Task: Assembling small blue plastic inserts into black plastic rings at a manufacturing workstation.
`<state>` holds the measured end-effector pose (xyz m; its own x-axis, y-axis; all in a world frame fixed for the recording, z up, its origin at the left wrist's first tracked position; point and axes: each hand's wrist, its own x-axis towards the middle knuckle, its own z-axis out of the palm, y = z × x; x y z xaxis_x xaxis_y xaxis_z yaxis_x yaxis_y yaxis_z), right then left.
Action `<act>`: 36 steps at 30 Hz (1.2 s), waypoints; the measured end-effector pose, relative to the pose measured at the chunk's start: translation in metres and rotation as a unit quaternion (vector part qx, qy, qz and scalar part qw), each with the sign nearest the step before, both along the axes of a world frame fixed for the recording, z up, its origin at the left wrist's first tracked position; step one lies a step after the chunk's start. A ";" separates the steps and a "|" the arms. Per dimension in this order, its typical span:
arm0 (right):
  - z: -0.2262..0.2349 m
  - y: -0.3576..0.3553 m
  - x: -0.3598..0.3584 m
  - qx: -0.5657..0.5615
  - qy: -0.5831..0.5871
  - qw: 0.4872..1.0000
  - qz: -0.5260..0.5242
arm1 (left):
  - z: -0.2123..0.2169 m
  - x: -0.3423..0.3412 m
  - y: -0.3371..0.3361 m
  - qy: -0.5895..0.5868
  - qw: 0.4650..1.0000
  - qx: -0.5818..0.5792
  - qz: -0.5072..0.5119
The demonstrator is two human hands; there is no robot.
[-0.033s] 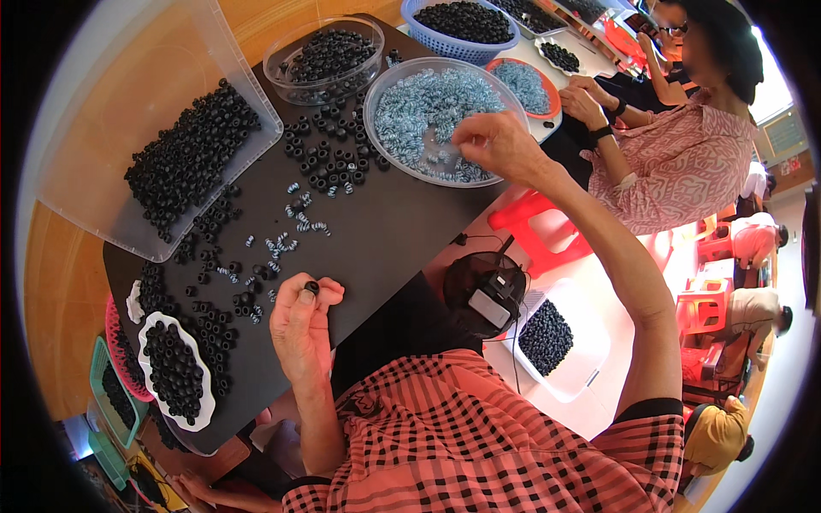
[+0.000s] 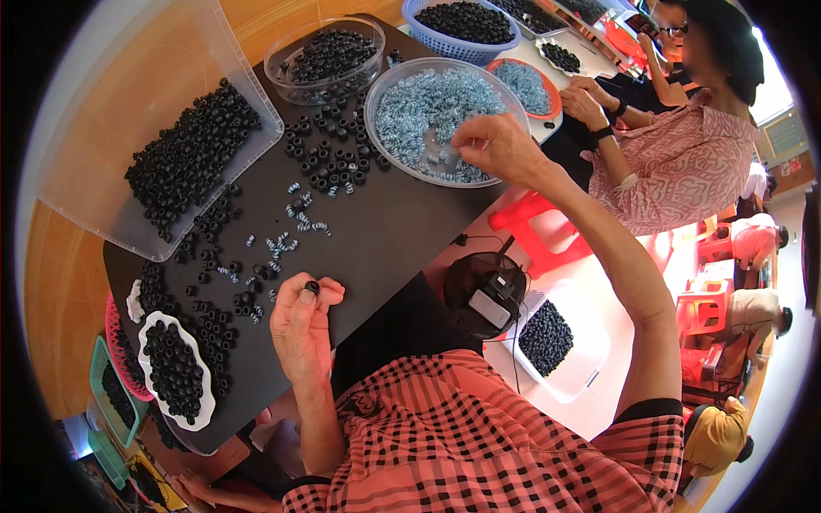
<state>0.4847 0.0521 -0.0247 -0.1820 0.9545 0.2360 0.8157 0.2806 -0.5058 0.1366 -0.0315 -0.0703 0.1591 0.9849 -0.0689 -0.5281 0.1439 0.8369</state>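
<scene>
My left hand [image 2: 304,333] is closed near the front edge of the dark table, pinching a small hollow black plastic piece [image 2: 313,288] between thumb and finger. My right hand [image 2: 500,150] reaches into a round clear tub [image 2: 373,128] of small silvery coil springs [image 2: 436,98]. Its fingertips are pressed together low over the springs; whatever they hold is too small to make out. Loose springs [image 2: 304,224] are scattered on the tabletop between the tub and my left hand. Many loose black pieces [image 2: 329,158] lie left of the tub.
A large clear bin [image 2: 269,128] tips black pieces onto the table [image 2: 359,248]. Around it stand a clear bowl [image 2: 274,73], a white scalloped dish [image 2: 205,402] and a blue basket [image 2: 457,47]. A co-worker [image 2: 676,154] sits at the right; a red stool [image 2: 547,248] stands below.
</scene>
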 end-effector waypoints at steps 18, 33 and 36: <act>-0.011 0.002 -0.012 -0.006 -0.032 0.999 -0.043 | -0.002 0.001 0.001 0.013 1.000 -0.003 -0.003; -0.004 -0.043 -0.173 -0.269 0.456 0.833 0.162 | 0.001 0.002 -0.002 0.020 1.000 0.012 0.005; -0.005 -0.043 -0.184 -0.243 0.410 0.859 0.183 | 0.005 -0.004 -0.005 0.053 0.998 0.015 0.029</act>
